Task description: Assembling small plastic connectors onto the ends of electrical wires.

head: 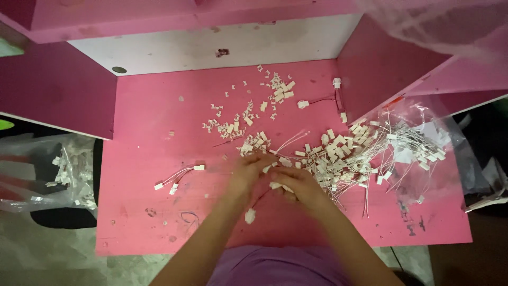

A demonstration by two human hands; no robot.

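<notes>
Blurred hands (275, 180) w/ small white plastic connector (275, 185), thin wires (365, 159) beside.

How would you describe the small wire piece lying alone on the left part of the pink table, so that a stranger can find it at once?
Start from the pink table and look left of the person's left hand. There lies a short wire harness: thin pale wires with small white connectors at the ends. Unlike the big tangled pile of wired connectors on the right, it lies by itself, with bare pink surface around it.

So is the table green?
No, the table is pink, with small white connectors and thin wires scattered over it near both hands.
</notes>
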